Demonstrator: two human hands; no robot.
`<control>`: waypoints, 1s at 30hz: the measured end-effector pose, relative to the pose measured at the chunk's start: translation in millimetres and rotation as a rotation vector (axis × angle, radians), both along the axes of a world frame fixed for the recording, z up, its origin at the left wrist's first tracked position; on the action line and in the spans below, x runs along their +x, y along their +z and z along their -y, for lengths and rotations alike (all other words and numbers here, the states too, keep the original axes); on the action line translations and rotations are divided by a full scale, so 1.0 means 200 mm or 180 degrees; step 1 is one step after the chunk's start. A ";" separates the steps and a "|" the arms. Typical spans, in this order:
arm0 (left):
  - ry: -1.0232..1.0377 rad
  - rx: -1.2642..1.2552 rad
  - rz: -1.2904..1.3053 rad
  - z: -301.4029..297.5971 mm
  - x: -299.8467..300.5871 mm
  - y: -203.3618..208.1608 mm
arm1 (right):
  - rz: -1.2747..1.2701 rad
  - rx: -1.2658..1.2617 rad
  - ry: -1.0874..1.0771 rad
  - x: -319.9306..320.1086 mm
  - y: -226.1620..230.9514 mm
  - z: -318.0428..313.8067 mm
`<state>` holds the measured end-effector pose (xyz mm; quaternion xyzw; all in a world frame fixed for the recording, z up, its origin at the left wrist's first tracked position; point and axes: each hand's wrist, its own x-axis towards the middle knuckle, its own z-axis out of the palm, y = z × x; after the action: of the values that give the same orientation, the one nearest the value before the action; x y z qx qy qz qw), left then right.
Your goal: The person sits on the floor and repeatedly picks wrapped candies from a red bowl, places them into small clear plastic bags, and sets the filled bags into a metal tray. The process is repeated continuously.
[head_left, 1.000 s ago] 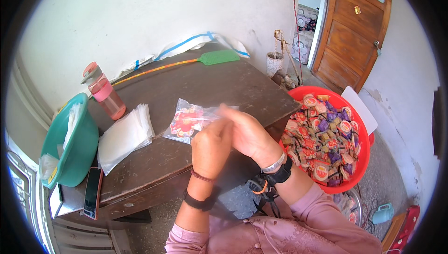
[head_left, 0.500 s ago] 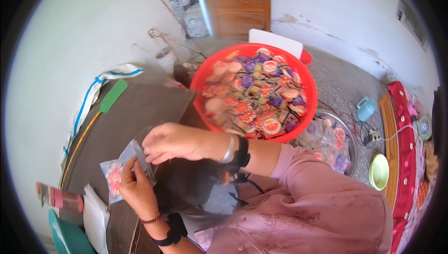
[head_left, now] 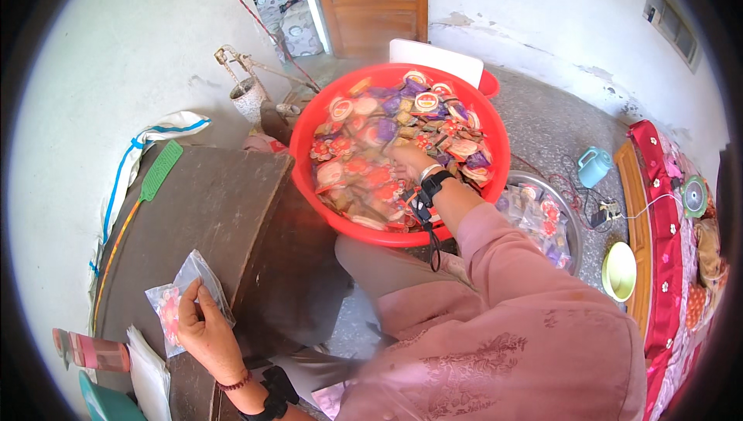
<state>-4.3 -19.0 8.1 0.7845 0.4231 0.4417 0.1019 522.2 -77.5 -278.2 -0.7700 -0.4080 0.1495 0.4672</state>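
My left hand [head_left: 207, 337] is closed, pinching the edge of a clear plastic bag [head_left: 203, 268] with red and pink pieces inside. That bag rests over the dark tabletop [head_left: 220, 181]. My right hand [head_left: 410, 159] reaches into a big red basin [head_left: 498, 131], touching the heap of small packets [head_left: 464, 146]. The packets are red, purple, tan and white, some with round labels. The right fingers are blurred and partly lost among the packets, so whether they grip one cannot be made out.
A metal bowl [head_left: 574, 224] of filled clear bags stands right of the basin. On the table lie a green fly swatter [head_left: 161, 169], white sheets [head_left: 148, 374] and a pink-banded container [head_left: 97, 351]. A blue jug [head_left: 594, 167] and a pale green bowl [head_left: 619, 272] sit on the floor.
My right hand has left the plastic bag and moved right and away into the red basin. My left hand still holds the bag over the table.
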 end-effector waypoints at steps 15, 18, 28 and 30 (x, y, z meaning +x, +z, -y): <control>0.0133 0.0081 -0.0071 0.02 -0.01 0.01 | 0.0414 0.0743 0.0586 -0.19 -0.20 -0.13; 0.0129 -0.0040 -0.0045 0.04 0.02 0.03 | -0.1152 0.0283 0.0269 -0.27 -0.03 -0.11; 0.0248 -0.0258 0.0512 0.03 -0.01 0.00 | -0.1424 -0.0164 -0.0486 -0.43 0.52 0.06; 0.0206 -0.0318 0.0568 0.04 -0.01 0.01 | -0.1740 0.0008 -0.0480 -0.49 0.71 0.11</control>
<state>-5.6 -27.8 10.6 0.7219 0.4589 0.4913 0.1638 423.5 -100.3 -137.1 -0.7288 -0.2086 0.3159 0.5706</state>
